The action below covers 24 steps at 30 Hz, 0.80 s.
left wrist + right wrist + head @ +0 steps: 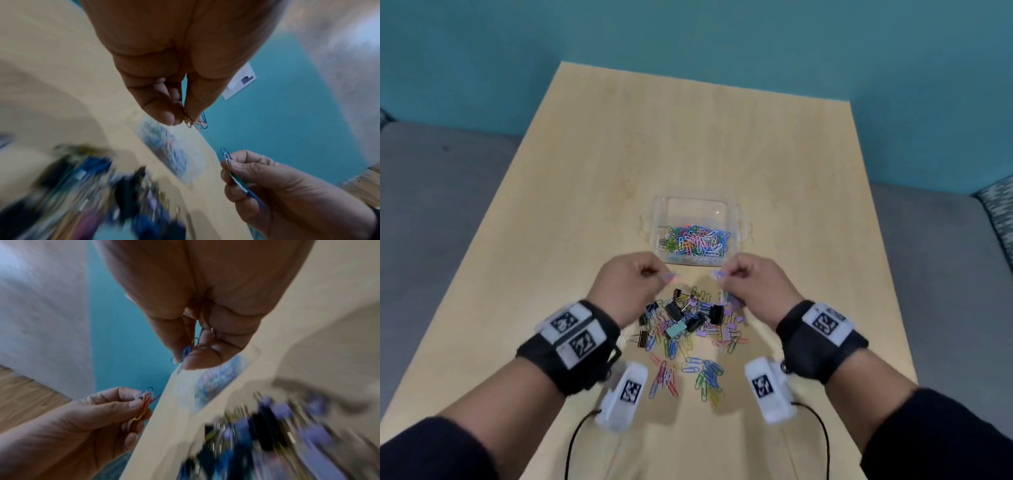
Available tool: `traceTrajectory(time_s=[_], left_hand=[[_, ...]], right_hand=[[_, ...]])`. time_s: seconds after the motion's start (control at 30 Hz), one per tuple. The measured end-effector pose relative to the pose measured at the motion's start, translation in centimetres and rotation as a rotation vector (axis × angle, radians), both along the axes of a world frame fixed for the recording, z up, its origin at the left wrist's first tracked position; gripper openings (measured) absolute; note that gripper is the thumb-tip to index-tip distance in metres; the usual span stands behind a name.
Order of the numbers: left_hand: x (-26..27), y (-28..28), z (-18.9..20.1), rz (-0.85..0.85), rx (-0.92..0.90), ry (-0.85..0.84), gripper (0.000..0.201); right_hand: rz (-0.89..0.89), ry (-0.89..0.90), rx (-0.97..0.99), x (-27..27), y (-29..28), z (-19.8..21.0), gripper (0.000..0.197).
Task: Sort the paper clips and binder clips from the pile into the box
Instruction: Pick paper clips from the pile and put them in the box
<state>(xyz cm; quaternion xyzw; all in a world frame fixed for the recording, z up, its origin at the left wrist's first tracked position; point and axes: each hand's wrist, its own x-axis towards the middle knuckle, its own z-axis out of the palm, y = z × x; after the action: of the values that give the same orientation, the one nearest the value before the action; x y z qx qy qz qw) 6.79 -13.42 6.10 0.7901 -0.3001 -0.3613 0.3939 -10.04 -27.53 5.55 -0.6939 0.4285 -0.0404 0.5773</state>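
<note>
Left hand (628, 284): fingers curled, thumb and fingertips pinching a small bunch of coloured wire paper clips (196, 124) (yellow, pink, blue), their loops protruding past the fingertips; held above the table, just short of the box's near left corner

Right hand (751, 286): fingers curled, thumb and forefinger pinching a second small bunch of wire paper clips (233, 170) (blue, white, green); held level with the left hand, near the box's near right corner. Both hands apart from each other, neither touching the box

Clear plastic rectangular box (697, 209) with side handles: stands on the table just beyond both hands, open at the top; whether it has compartments cannot be told. A layer of multicoloured paper clips (695, 243) lies in its near half; the far half shows bare bottom

Mixed pile of clips (688, 322): on the table below and between the hands, nearer the person than the box. Contains black binder clips (717, 313), a mint-green binder clip (676, 330), small lilac clips, and loose coloured paper clips; a looser scatter of paper clips (688, 377) trails toward the near edge. Blurred in both wrist views

Light wooden table (688, 137): carries box and pile

Black wrist straps with white marker-tagged camera units (571, 335): one set on each forearm, cables trailing toward the person; dark sleeves above

Teal wall (688, 31) behind the table; grey floor at either side
</note>
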Motion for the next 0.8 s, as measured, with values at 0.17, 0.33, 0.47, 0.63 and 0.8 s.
traceTrajectory(time_s=[0.17,0.33,0.47,0.63,0.8], left_hand=[[2.6,-6.1,0.9,-0.012,0.007,-0.188,0.009],[3.0,-7.1,0.4,0.011,-0.027,-0.056,0.012],[2.5,-2.5,0.4,0.103,-0.038,-0.075,0.016],[-2.4,7.3,-2.5,-0.083,0.276,-0.181,0.005],[-8.1,12.0,-5.6,-0.202,0.306,-0.239,0.051]], right_hand=[[-0.033,0.060,-0.209,4.8,-4.3,0.9,0.012],[-0.079,0.039,-0.165,6.1,-4.9,1.3,0.005],[-0.098,0.057,-0.285,2.0,-3.3,1.3,0.007],[0.188,0.253,-0.276,-6.5,4.5,-1.7,0.012],[0.368,0.342,-0.314,-10.0,11.8,-4.4,0.058]])
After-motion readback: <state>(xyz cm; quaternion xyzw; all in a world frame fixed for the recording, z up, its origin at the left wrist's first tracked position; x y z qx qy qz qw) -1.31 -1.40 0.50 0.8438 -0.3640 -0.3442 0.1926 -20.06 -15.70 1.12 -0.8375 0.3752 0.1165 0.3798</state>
